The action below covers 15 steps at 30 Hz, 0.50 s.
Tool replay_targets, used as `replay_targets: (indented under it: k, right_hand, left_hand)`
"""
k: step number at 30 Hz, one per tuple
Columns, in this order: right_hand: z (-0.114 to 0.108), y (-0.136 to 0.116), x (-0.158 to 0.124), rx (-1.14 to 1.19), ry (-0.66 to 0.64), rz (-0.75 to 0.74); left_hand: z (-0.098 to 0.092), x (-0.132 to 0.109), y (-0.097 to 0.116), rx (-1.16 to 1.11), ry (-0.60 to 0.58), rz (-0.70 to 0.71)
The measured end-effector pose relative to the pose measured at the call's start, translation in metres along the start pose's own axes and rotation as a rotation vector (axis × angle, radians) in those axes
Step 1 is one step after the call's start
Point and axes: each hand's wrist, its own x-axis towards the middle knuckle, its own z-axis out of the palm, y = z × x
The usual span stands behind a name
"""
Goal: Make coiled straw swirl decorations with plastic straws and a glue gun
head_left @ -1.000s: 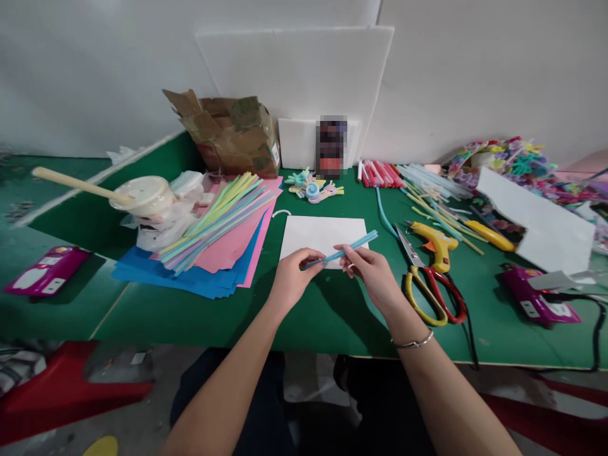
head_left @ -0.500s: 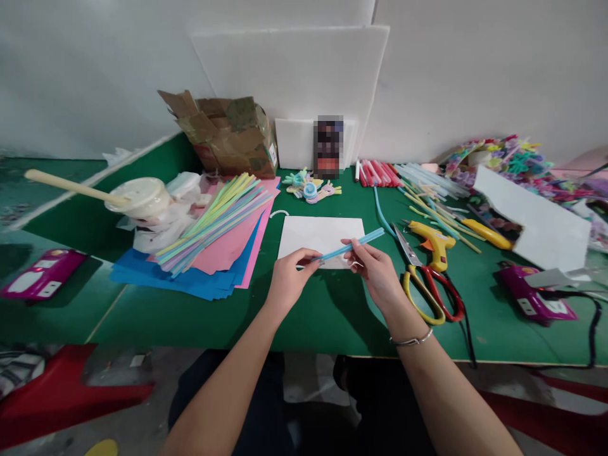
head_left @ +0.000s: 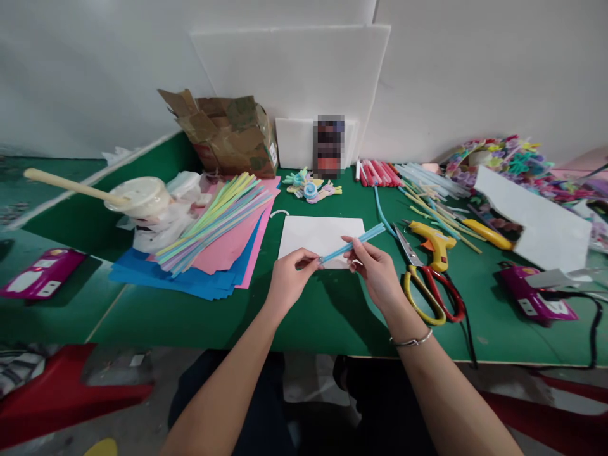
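Several light blue pipe cleaners (head_left: pixel 336 253) are bunched together and stretch between my hands over a white sheet (head_left: pixel 306 234). My left hand (head_left: pixel 295 273) pinches their lower left end between thumb and fingertips. Further along the bunch, my right hand (head_left: pixel 373 269) grips it, with the free ends sticking out to the upper right. A short white curved piece (head_left: pixel 279 213) lies at the sheet's upper left corner. Right of my right hand are scissors (head_left: pixel 414 261) with one yellow and one red handle, and a yellow glue gun (head_left: pixel 434 244).
On the left, pastel pipe cleaners (head_left: pixel 223 218) lie over pink and blue sheets (head_left: pixel 175 282), near a lidded tub (head_left: pixel 142 193) and a cardboard box (head_left: pixel 232 136). A finished-looking pastel cluster (head_left: pixel 310 190), red-pink bundles (head_left: pixel 377 173), a yellow cutter (head_left: pixel 489 234) and purple power strips (head_left: pixel 532 294) surround the work area.
The right-hand ends of the blue pipe cleaners have risen and spread slightly apart. Both hands keep nearly the same place and hold.
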Motion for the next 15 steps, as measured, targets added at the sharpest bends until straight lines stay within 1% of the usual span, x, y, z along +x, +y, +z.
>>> replay_targets:
  k: [4,6,9,12,15]
  right_hand:
    - [0.0025,0.0033,-0.0014,-0.061,-0.135,0.031]
    - [0.0038,0.0048,-0.0018,-0.063,-0.139,0.035]
    - [0.0035,0.0045,-0.0011,-0.010,-0.084,0.045]
    - [0.0014,0.0019,0.0002,0.041,-0.057,0.081]
    - [0.0003,0.0006,0.0005,0.047,-0.073,0.115]
  left_hand:
    - [0.0023,-0.0014,0.0025,0.009,-0.031,0.033]
    - [0.0028,-0.0015,0.0025,0.013,-0.037,0.051]
    - [0.0018,-0.0016,0.0008,0.069,-0.045,0.133]
    - [0.0003,-0.0029,-0.0027,0.309,-0.030,0.323]
    - [-0.0003,-0.0049,-0.0058,0.585,0.025,0.589]
